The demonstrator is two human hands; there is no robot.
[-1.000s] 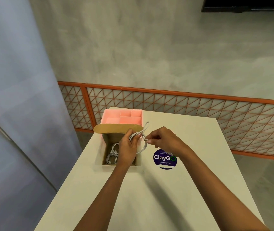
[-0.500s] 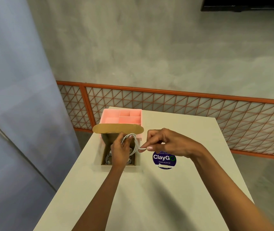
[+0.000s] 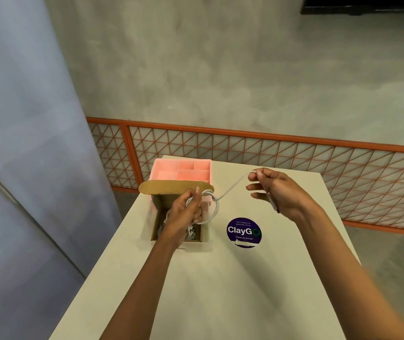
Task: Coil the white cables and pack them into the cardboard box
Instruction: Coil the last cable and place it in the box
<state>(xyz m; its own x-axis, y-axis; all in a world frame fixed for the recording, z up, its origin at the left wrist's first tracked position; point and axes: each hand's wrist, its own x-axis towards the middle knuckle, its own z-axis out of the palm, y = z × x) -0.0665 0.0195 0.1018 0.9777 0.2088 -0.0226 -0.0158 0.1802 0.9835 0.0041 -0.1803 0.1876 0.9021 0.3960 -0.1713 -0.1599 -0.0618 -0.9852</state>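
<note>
Now our right hand (image 3: 277,190) pinches the white cable (image 3: 230,190) between thumb and fingertip, other fingers loosely spread. Our left hand (image 3: 183,214) curls its fingers round the coil, over the open cardboard box (image 3: 204,238), far left on the table (image 3: 220,290). Pink tray (image 3: 166,173) behind; round sticker (image 3: 244,231) to the right.

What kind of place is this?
Probably a shared pantry or break area: the round sticker on the table reads "ClayGo, Clean as you go"; a grey concrete wall and orange railing stand behind.
</note>
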